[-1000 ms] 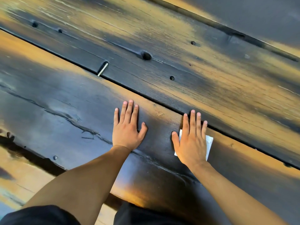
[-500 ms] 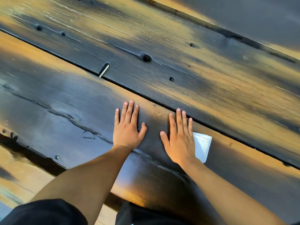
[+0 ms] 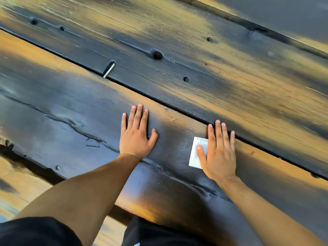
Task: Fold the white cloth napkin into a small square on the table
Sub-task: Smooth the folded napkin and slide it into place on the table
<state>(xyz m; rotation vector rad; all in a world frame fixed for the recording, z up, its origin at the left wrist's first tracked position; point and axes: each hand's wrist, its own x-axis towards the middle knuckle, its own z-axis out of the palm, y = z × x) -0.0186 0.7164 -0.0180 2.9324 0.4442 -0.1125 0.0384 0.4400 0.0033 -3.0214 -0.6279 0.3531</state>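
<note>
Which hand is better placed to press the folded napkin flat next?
Right. The right hand already lies flat on the napkin; the left hand rests on bare table, apart from it.

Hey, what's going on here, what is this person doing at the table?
A person is folding a white cloth napkin on a dark, weathered wooden plank table. The napkin is already down to a small square, and the right hand lies flat on it, palm down, covering most of it so only its left part shows. The left hand rests flat on bare wood, apart from the napkin. Neither hand grips anything.
</note>
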